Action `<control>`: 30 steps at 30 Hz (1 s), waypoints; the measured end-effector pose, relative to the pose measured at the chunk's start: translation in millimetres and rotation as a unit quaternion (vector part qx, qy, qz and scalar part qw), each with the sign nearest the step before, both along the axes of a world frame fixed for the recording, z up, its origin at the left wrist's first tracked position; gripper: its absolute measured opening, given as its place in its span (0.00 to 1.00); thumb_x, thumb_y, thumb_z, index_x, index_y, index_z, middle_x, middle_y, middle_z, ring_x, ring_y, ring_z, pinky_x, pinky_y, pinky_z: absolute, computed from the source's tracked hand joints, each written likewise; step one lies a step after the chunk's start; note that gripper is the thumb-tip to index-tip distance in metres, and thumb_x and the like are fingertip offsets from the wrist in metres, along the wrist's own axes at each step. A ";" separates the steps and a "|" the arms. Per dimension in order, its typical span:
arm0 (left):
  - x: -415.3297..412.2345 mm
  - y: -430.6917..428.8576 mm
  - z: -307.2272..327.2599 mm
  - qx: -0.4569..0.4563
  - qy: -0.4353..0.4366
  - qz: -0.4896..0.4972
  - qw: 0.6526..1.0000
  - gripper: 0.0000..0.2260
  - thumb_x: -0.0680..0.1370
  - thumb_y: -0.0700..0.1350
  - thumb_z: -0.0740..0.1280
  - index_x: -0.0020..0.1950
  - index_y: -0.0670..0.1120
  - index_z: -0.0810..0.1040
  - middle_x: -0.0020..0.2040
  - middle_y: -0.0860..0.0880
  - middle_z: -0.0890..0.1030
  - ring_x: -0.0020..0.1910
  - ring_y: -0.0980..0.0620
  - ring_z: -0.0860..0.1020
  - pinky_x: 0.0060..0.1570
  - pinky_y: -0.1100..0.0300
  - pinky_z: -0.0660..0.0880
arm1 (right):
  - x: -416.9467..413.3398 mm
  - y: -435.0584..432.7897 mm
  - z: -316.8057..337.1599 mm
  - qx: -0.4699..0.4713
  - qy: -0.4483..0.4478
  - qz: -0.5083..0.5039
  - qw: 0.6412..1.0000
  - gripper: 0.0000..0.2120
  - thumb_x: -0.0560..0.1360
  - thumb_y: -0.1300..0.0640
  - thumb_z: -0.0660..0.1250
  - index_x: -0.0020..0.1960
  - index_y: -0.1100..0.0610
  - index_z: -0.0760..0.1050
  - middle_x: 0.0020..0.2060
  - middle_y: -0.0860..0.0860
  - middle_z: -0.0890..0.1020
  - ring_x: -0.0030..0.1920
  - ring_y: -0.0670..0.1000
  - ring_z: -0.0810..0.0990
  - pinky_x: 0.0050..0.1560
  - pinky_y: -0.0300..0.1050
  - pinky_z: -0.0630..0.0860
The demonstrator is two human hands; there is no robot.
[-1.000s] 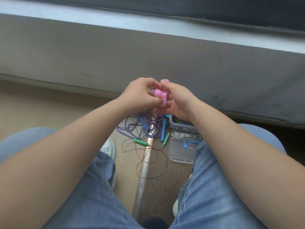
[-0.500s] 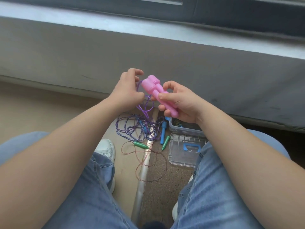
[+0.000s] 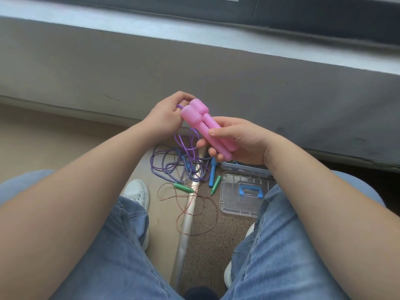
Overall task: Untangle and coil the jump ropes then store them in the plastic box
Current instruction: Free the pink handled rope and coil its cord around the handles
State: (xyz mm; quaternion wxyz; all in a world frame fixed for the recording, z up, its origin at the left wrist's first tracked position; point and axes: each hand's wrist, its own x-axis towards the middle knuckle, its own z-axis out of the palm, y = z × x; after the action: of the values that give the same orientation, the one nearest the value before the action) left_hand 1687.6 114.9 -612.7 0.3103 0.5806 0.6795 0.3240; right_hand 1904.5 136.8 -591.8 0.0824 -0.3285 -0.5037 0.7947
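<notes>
My right hand [image 3: 242,141] grips two pink jump-rope handles [image 3: 203,126] side by side, tilted up to the left. My left hand [image 3: 166,118] pinches the thin purple cord [image 3: 190,144] at the handles' tops; the cord hangs in loops below. On the floor lies a tangle of purple-and-white braided rope [image 3: 168,167] with blue handles [image 3: 213,172], and a thin brown rope [image 3: 194,211] with green handles [image 3: 183,187]. The clear plastic box [image 3: 244,166] sits partly hidden under my right wrist, its lid [image 3: 242,198] with a blue handle flat in front.
I sit with both jeans-clad knees spread around the floor area, a white shoe [image 3: 137,191] on the left. A metal floor strip [image 3: 186,226] runs between beige floor and speckled carpet. A grey wall and sill stand close ahead.
The pink handles went from hidden between both hands to held out in my right hand. My left hand has slid to their tops, holding the purple cord.
</notes>
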 end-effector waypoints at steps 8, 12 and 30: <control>-6.0 3.1 1.6 0.005 -0.041 0.018 0.999 0.13 0.76 0.39 0.57 0.47 0.55 0.77 0.48 0.52 0.81 0.47 0.51 0.78 0.51 0.54 0.75 | 1.1 -2.4 -0.7 -0.038 -0.008 0.016 0.999 0.08 0.85 0.58 0.56 0.62 0.58 0.70 0.40 0.56 0.76 0.33 0.49 0.71 0.29 0.38 0.66; -1.3 -2.8 1.2 -0.004 -0.102 -0.014 0.995 0.10 0.77 0.38 0.57 0.44 0.49 0.76 0.36 0.54 0.78 0.34 0.58 0.75 0.40 0.62 0.71 | 3.2 -3.0 3.0 -0.055 0.021 0.012 0.998 0.04 0.85 0.57 0.55 0.57 0.55 0.68 0.35 0.51 0.71 0.28 0.44 0.63 0.27 0.35 0.55; 29.5 -22.7 4.0 0.018 0.415 -0.256 0.873 0.14 0.81 0.53 0.59 0.40 0.47 0.71 0.30 0.51 0.66 0.35 0.44 0.71 0.35 0.56 0.64 | -18.0 -5.0 -30.7 0.579 -0.404 0.067 0.705 0.11 0.83 0.53 0.57 0.63 0.57 0.65 0.52 0.63 0.80 0.49 0.67 0.79 0.41 0.52 0.68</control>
State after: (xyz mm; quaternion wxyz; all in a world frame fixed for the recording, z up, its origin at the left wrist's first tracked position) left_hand 1717.0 92.2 -608.7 0.0612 0.8211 0.5670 -0.0251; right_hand 1886.5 131.8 -622.5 -0.0084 -0.4708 -0.8708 0.1413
